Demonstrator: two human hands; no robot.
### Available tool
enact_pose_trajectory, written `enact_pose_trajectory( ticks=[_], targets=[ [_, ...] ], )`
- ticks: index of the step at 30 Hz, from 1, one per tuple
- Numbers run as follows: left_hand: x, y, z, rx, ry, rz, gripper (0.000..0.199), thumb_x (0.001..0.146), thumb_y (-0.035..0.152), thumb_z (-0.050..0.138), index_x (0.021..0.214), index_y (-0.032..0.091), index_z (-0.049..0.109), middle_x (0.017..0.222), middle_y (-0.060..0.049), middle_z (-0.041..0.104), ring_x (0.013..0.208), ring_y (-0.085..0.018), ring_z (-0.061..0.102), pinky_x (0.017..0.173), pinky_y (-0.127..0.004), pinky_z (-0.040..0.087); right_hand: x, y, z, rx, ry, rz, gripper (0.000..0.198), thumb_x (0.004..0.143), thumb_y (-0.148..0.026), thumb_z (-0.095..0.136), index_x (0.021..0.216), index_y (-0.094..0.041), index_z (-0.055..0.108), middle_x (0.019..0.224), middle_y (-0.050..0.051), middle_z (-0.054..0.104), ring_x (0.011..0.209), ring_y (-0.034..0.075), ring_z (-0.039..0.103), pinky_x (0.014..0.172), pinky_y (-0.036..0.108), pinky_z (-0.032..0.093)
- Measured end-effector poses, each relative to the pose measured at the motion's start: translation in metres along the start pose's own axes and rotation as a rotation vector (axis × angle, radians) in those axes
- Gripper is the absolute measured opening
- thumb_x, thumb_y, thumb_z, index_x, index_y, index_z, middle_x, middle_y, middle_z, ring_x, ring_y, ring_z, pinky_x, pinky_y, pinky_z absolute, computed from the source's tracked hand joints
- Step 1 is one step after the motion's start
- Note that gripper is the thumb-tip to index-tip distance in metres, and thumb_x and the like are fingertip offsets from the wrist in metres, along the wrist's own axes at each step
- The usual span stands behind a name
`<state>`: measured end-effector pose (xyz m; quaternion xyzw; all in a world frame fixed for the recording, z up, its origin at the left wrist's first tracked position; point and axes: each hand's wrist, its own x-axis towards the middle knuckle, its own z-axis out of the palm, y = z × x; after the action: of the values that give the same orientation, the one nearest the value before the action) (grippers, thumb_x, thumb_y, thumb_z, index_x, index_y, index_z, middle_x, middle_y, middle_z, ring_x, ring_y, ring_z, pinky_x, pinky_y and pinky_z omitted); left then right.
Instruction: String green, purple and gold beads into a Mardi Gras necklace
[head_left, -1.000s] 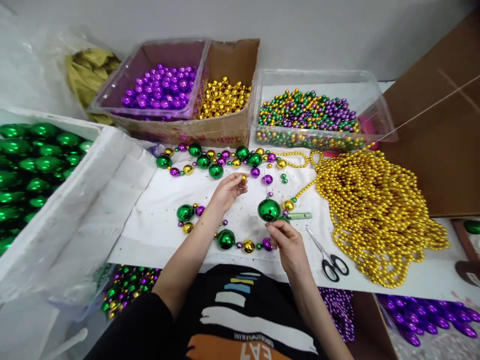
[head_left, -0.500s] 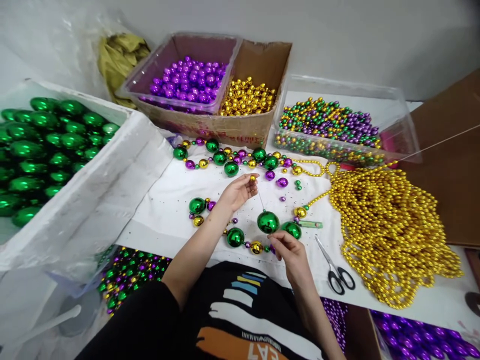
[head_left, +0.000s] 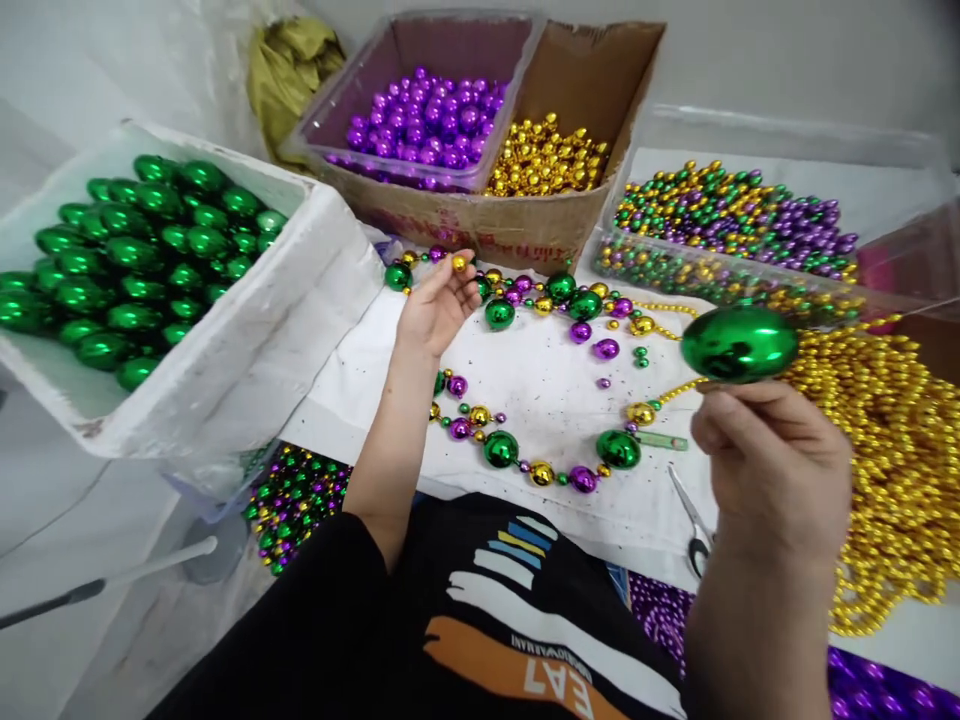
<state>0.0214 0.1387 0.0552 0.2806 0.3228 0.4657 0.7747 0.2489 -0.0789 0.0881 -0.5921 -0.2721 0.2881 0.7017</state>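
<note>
My left hand (head_left: 442, 300) is raised over the cloth at the middle, a small gold bead (head_left: 459, 263) pinched at its fingertips. Closer to the camera, my right hand (head_left: 772, 465) is closed, with a large shiny green bead (head_left: 740, 344) at its fingertips; any thread there is too thin to make out. Between the hands, a string of green, gold and purple beads (head_left: 541, 473) curves across the white cloth (head_left: 555, 400). Behind it lies a second mixed string (head_left: 499, 314), partly covered by my left hand. Loose purple beads (head_left: 606, 349) rest between the strings.
A white foam box (head_left: 300, 290) of green beads stands left. At the back are a cardboard box (head_left: 480, 225) with purple and gold beads and a clear bin (head_left: 787, 130) of small mixed beads. Scissors (head_left: 694, 520), a green cutter (head_left: 661, 441) and gold bead strands (head_left: 892, 480) lie right.
My right hand has risen to the right and towards the camera, the large green bead with it. My left hand has moved left and up, still pinching the gold bead. The view has shifted.
</note>
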Motion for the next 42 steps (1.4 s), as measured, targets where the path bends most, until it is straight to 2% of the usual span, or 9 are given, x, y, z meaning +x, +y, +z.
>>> enact_pose_trajectory(
  ticks=[5,9,12,14,17,20,23,35,42],
  targets=[
    [-0.012,0.019,-0.021,0.002,0.07,0.061,0.024,0.099,0.03,0.05,0.11,0.019,0.068,0.082,-0.002,0.068,0.074,-0.01,0.065,0.07,-0.02,0.053,0.003,-0.028,0.006,-0.127,0.022,-0.134,0.009,0.078,-0.021,0.073,0.075,-0.029,0.071,0.065,0.002,0.049,0.056,0.016,0.037,0.053,0.033,0.026],
    [-0.015,0.007,-0.025,-0.017,0.078,0.022,0.023,0.098,0.028,0.05,0.107,0.017,0.068,0.079,-0.002,0.068,0.067,-0.009,0.063,0.067,-0.02,0.053,0.003,-0.047,0.009,-0.187,0.073,-0.203,0.011,0.08,-0.023,0.072,0.074,-0.031,0.068,0.066,0.001,0.045,0.058,0.018,0.035,0.054,0.034,0.025],
    [-0.017,-0.011,-0.018,-0.038,0.04,-0.02,0.02,0.096,0.028,0.054,0.106,0.017,0.068,0.079,-0.001,0.067,0.066,-0.008,0.062,0.068,-0.02,0.053,0.003,-0.04,0.008,-0.187,0.1,-0.244,0.01,0.077,-0.022,0.074,0.072,-0.029,0.069,0.065,0.001,0.048,0.056,0.017,0.037,0.052,0.033,0.026],
    [-0.019,-0.027,-0.012,-0.045,-0.013,-0.088,0.018,0.094,0.028,0.057,0.102,0.017,0.068,0.078,-0.001,0.067,0.065,-0.008,0.061,0.067,-0.02,0.052,-0.002,-0.019,0.007,-0.168,0.073,-0.195,0.008,0.073,-0.022,0.077,0.071,-0.026,0.07,0.061,0.0,0.051,0.053,0.014,0.037,0.05,0.031,0.025],
    [-0.022,-0.054,-0.003,-0.062,-0.073,-0.228,0.013,0.09,0.025,0.063,0.095,0.015,0.069,0.076,-0.002,0.066,0.063,-0.008,0.06,0.066,-0.02,0.05,-0.021,0.027,0.008,-0.125,-0.068,0.099,0.011,0.069,-0.029,0.079,0.073,-0.023,0.071,0.057,-0.003,0.053,0.048,0.01,0.037,0.047,0.026,0.026],
    [-0.022,-0.074,0.001,-0.105,-0.068,-0.318,0.012,0.089,0.023,0.064,0.094,0.014,0.07,0.075,-0.002,0.066,0.063,-0.008,0.06,0.066,-0.021,0.05,-0.046,0.071,0.011,-0.119,-0.214,0.311,0.015,0.071,-0.034,0.078,0.075,-0.021,0.071,0.063,-0.002,0.058,0.049,0.009,0.038,0.046,0.025,0.028],
    [-0.02,-0.082,0.001,-0.132,-0.038,-0.345,0.013,0.089,0.023,0.062,0.093,0.013,0.07,0.074,-0.003,0.065,0.063,-0.008,0.06,0.066,-0.02,0.049,-0.066,0.093,0.013,-0.135,-0.258,0.409,0.016,0.073,-0.036,0.077,0.075,-0.021,0.072,0.062,-0.002,0.056,0.049,0.009,0.035,0.044,0.024,0.024],
    [-0.022,-0.083,0.004,-0.057,-0.031,-0.306,0.018,0.087,0.029,0.068,0.09,0.011,0.07,0.073,-0.002,0.063,0.063,-0.007,0.058,0.066,-0.02,0.047,-0.072,0.099,0.012,-0.195,-0.318,0.41,0.019,0.076,-0.038,0.074,0.075,-0.019,0.071,0.067,0.001,0.059,0.056,0.011,0.041,0.049,0.025,0.028],
    [-0.026,-0.083,0.004,0.118,-0.124,-0.213,0.03,0.079,0.041,0.076,0.089,0.013,0.07,0.077,-0.002,0.063,0.067,-0.008,0.057,0.068,-0.021,0.045,-0.072,0.1,0.014,-0.191,-0.322,0.413,0.02,0.076,-0.038,0.073,0.074,-0.019,0.069,0.063,-0.001,0.055,0.054,0.01,0.037,0.048,0.025,0.027]
  ],
)
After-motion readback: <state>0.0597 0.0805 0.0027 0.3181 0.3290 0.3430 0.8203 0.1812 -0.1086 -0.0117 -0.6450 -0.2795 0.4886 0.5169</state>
